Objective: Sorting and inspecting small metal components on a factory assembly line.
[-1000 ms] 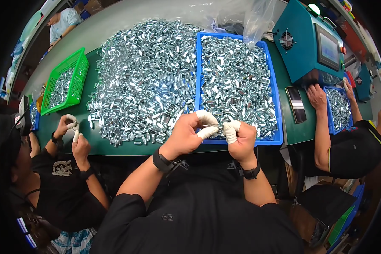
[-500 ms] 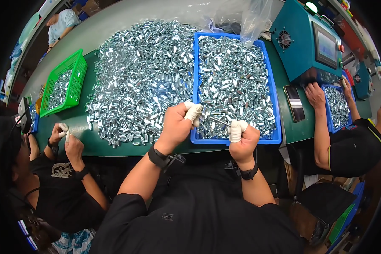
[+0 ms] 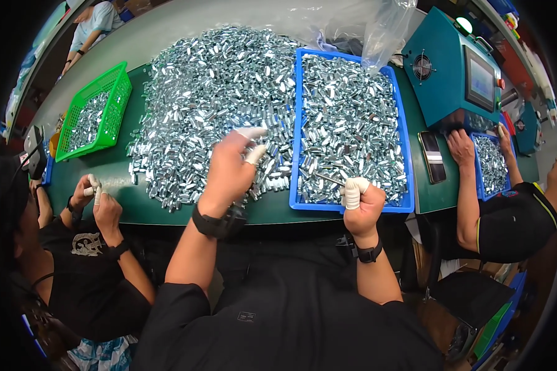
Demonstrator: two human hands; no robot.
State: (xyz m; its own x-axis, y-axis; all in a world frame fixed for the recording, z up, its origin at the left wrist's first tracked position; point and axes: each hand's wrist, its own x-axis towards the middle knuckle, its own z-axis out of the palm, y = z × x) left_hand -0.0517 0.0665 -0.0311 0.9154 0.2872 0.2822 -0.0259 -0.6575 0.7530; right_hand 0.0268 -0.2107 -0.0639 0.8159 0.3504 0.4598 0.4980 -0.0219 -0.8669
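Note:
My left hand (image 3: 232, 167), with white finger cots on its thumb and forefinger, hovers over the right side of a heap of small shiny metal parts (image 3: 210, 99). Its fingers are apart and a little blurred, with nothing seen between them. My right hand (image 3: 362, 201), also with white-covered fingertips, is closed around a thin metal rod (image 3: 329, 179). The rod's free end points left, above the front of a blue tray (image 3: 409, 179) full of the same metal parts. Inside my right fist the rod's other end is hidden.
A green perforated basket (image 3: 114, 114) with metal parts stands at left, near a co-worker's hands (image 3: 99, 201). At right are a phone (image 3: 432, 157), a teal machine (image 3: 442, 74) and another co-worker's hand (image 3: 461, 147) by a smaller blue tray (image 3: 507, 182). Clear plastic bagging (image 3: 384, 37) touches the large tray's back.
My left hand has come away from the rod, moved left over the heap and opened its fingers. My right hand keeps the rod, slightly further right in view.

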